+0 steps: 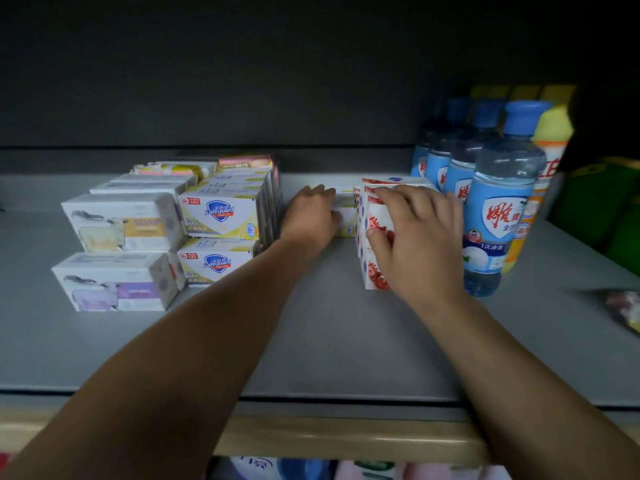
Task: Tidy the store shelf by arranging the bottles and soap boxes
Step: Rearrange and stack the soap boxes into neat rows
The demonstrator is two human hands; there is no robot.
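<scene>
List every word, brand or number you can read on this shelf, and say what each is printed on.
"Safeguard": upper yellow-and-white soap box.
"Safeguard": lower yellow-and-white soap box.
"99.9": lower left corner of both of those boxes; the red tags above are too small to read.
"SOAP", faintly: upper sheep-picture box.
"雕" and "1次冲洗": front blue-capped bottle.
Red-patterned box, orange bottle: print blurred.

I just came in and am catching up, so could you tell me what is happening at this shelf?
A person is tidying soap boxes on the grey shelf. The left hand holds a yellow-and-white soap box near the back, while the right hand grips the stack of red-and-white boxes beside the blue-capped bottles. Safeguard boxes already stand stacked on the left.
</scene>
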